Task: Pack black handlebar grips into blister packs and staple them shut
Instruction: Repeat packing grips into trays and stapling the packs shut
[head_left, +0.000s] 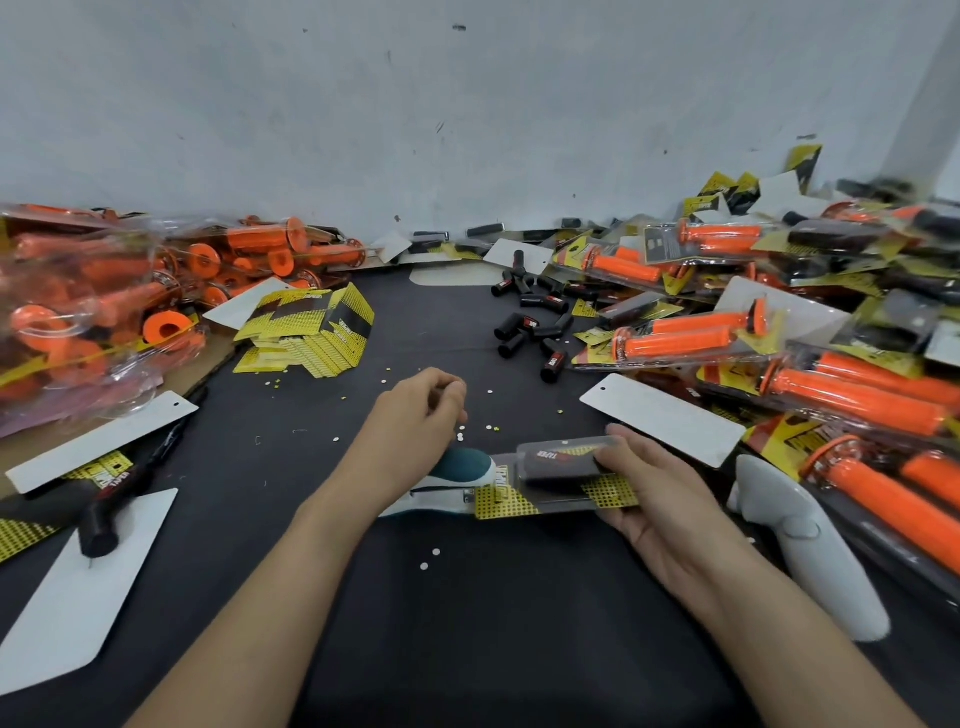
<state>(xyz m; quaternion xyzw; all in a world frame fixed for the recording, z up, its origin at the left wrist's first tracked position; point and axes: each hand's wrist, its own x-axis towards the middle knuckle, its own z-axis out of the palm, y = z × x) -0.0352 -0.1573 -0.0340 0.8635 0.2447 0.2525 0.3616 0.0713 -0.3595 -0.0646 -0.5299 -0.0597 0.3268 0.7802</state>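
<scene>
Probably light and slippery, the blister pack (561, 470) sat gripped endwise by the right hand (662, 501), the left hand (421, 410) loosely curled, empty.

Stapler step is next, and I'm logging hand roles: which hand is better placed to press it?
Left. The left hand hovers empty above the stapler; the right hand grips the blister pack, holding its edge at the stapler's mouth.
</scene>
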